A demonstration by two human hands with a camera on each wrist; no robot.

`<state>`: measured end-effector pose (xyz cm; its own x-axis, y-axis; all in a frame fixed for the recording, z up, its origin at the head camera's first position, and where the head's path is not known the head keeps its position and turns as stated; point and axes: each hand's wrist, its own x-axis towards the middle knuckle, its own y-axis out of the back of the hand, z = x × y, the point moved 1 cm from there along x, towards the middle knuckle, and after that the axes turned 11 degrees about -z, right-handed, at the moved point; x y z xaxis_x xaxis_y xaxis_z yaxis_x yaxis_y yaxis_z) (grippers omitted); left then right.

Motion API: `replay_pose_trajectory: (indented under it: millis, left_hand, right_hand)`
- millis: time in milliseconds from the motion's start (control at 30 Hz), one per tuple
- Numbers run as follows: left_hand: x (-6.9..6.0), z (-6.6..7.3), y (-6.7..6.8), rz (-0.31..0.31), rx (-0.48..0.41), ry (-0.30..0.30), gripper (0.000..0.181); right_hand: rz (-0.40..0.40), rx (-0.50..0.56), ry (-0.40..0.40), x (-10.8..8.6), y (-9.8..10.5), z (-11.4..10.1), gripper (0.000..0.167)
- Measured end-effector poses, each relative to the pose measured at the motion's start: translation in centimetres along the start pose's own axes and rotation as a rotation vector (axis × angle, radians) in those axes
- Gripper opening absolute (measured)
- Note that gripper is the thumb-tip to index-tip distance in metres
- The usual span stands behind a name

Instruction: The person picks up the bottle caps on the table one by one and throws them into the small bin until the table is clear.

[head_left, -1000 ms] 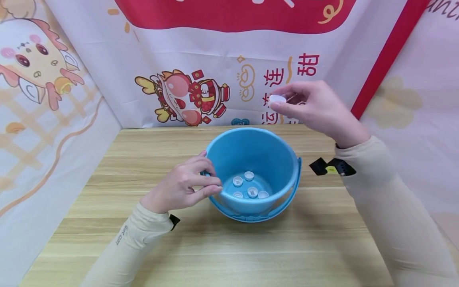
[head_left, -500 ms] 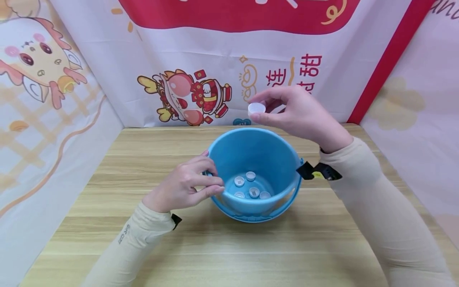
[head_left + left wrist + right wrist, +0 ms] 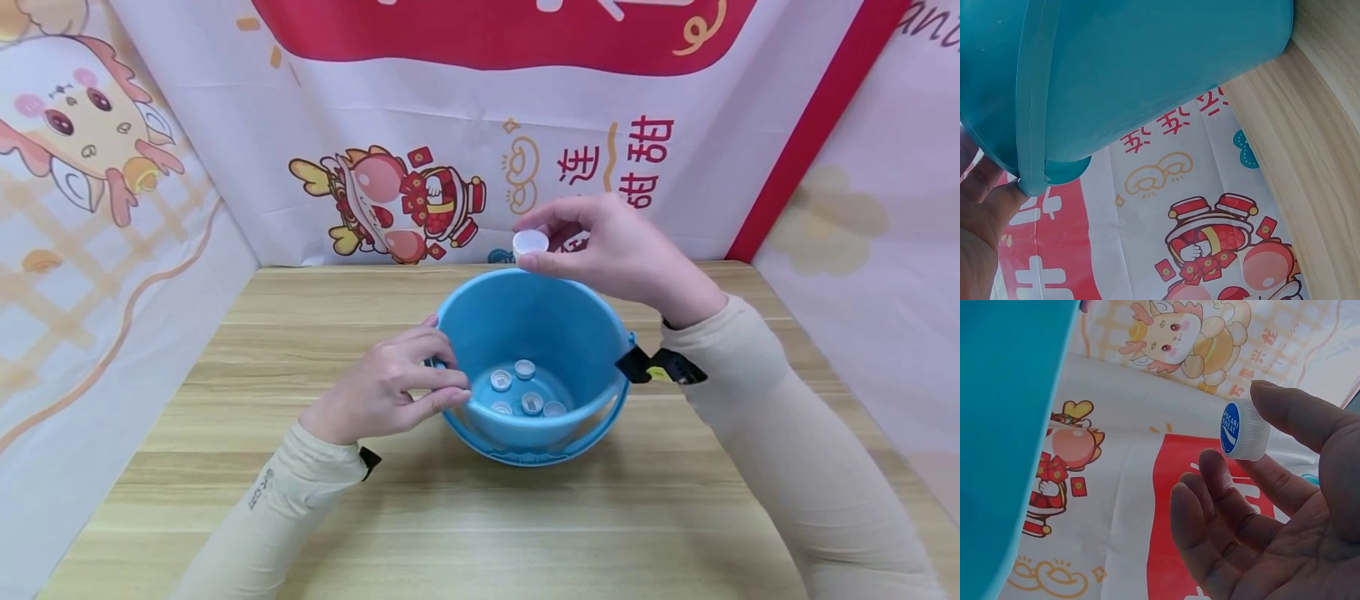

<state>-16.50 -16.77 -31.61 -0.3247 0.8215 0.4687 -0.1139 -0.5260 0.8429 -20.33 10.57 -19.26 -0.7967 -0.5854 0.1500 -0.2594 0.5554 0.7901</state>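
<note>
A light-blue bucket [image 3: 525, 333] stands upright on the wooden table, with several white bottle caps [image 3: 532, 403] lying on its floor. My left hand [image 3: 390, 383] grips the bucket's left rim, its fingers curled over the edge. Above the far rim, my right hand [image 3: 618, 250] pinches another white bottle cap [image 3: 530, 242] between thumb and index finger, hollow side up. In the right wrist view that cap [image 3: 1245, 430] shows a blue printed top and ribbed sides, while the other fingers curve loosely beneath it.
The bucket's handle [image 3: 528, 458] hangs down around its near side. Wood-grain table [image 3: 315, 517] surrounds the bucket. A printed cloth [image 3: 420, 100] rises behind the table, with more patterned cloth at the left and right.
The right hand, pinching the bottle cap, has moved left and down to just above the bucket's far rim. The left hand keeps its grip on the rim.
</note>
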Motion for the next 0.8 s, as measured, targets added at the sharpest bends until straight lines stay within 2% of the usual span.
replay_pose_trajectory:
  millis: [300,600,800]
  left_hand:
    - [0.0,0.0,-0.1,0.0,0.004,-0.003,0.027]
    - [0.1,0.0,-0.1,0.003,0.002,0.003,0.028]
    - [0.1,0.0,-0.1,0.011,0.001,0.011,0.028]
  right_hand:
    - [-0.052,0.002,0.02,0.1,0.0,0.2,0.061]
    - [-0.047,-0.018,0.022,-0.2,0.4,0.7,0.054]
    - [0.003,-0.039,-0.028,-1.1,1.6,2.2,0.049]
